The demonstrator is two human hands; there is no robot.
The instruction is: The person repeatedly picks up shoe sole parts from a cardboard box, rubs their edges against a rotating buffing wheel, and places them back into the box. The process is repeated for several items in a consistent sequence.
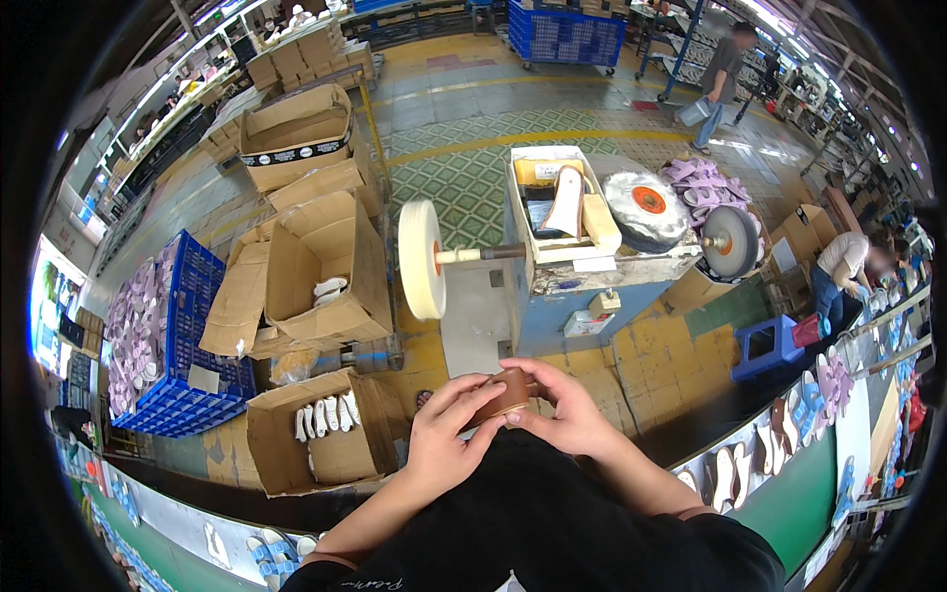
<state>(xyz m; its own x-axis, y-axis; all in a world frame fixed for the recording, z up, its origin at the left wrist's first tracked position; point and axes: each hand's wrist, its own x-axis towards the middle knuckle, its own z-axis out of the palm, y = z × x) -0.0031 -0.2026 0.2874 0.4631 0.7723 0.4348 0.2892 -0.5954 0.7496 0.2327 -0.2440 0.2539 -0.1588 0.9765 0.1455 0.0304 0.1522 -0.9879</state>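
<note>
My left hand (452, 426) and my right hand (570, 412) meet in front of my chest around a brown, smooth, curved shoe part (507, 395) with a paler lower edge. The left fingers wrap over its near left side. On the other side, the right thumb and fingers grip its edge. Its exact form is partly hidden by my fingers. Beyond my hands stands a blue polishing machine (547, 326) with a cream buffing wheel (420, 259) on a shaft at its left and a grey wheel (732, 243) at its right.
On the machine are a white box (604, 247) holding a sole and blocks, and a round fluffy buffing pad (631, 222). Open cartons (330, 266) and a blue crate (197, 365) of purple sandals stand left. A green conveyor (799, 493) with shoes runs behind; a worker (838, 271) bends at right.
</note>
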